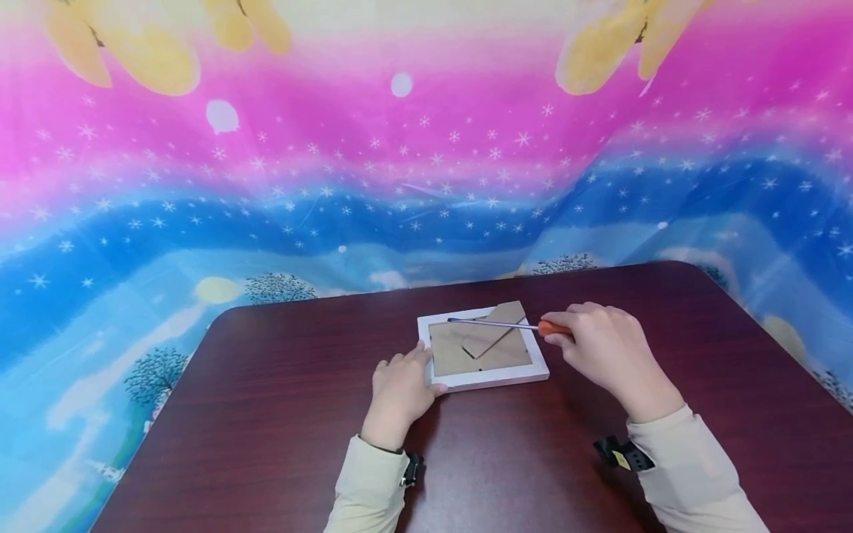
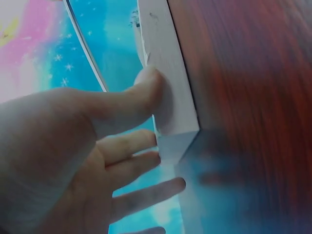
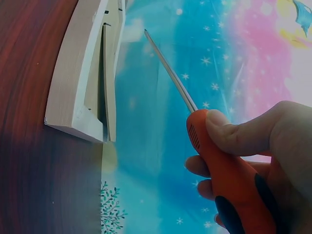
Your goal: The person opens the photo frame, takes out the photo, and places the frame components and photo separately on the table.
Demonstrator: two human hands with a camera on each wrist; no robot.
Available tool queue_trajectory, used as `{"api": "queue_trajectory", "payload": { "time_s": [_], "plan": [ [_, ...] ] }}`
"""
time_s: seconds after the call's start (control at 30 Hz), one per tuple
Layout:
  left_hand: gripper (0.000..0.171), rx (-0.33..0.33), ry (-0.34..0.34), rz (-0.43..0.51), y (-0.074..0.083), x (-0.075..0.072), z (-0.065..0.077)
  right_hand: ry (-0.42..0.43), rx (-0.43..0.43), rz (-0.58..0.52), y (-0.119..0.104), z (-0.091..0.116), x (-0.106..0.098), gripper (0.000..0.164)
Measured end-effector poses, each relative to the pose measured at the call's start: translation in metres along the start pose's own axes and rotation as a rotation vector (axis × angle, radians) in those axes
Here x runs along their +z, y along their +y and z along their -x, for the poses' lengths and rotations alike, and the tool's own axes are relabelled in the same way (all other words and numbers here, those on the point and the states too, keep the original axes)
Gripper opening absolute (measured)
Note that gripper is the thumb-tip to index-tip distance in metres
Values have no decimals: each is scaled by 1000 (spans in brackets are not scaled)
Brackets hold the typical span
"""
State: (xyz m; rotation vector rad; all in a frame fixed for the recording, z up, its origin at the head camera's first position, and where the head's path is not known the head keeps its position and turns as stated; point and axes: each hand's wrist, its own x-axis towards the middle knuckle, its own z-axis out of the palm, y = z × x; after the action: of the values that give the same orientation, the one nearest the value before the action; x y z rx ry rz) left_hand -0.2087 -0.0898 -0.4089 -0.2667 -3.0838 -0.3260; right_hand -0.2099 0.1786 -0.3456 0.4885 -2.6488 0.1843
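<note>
A white picture frame (image 1: 489,382) lies face down on the table, its brown backing board (image 1: 446,348) showing. On that backing, the folding stand (image 1: 509,314) is tilted, its top end reaching past the far edge. My left hand (image 1: 402,381) grips the frame's near left corner; in the left wrist view the thumb (image 2: 148,92) presses on the near side, with the fingers round the left side. My right hand (image 1: 603,348) holds a screwdriver by its orange and black handle (image 3: 224,175). Its metal shaft (image 3: 170,73) points left above the frame, apart from it in the right wrist view.
The dark reddish wooden table (image 1: 266,429) has rounded far corners. Behind and beside it hangs a pink and blue cloth (image 1: 373,163) printed with snowflakes and trees. Black straps (image 1: 623,453) sit at both wrists, by the light sleeves (image 1: 693,459).
</note>
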Motion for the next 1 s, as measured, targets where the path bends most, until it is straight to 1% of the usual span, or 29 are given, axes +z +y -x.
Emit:
{"api": "queue_trajectory", "payload": {
  "time_s": [0.1,0.23,0.4,0.53,0.67,0.83,0.9,1.0],
  "plan": [
    [68,-5,13,-35,6,0,1,5,1,0,2,0,0,27],
    [71,-11,41,-105,15,-1,3,6,5,-1,4,1,-1,26],
    [72,-43,56,-197,26,-3,6,0,8,-4,4,0,-1,26],
    [71,-64,65,-243,33,-2,9,-1,13,-5,5,0,0,26],
    [71,-75,77,-270,40,-1,12,-13,23,-6,5,0,0,26],
    [65,-60,98,-301,46,0,16,-14,26,-7,5,0,1,26],
    [61,-46,105,-304,46,-1,16,-9,22,-9,5,0,1,26],
    [55,-24,118,-277,40,-4,14,-4,18,-11,5,0,2,25]
  ]
}}
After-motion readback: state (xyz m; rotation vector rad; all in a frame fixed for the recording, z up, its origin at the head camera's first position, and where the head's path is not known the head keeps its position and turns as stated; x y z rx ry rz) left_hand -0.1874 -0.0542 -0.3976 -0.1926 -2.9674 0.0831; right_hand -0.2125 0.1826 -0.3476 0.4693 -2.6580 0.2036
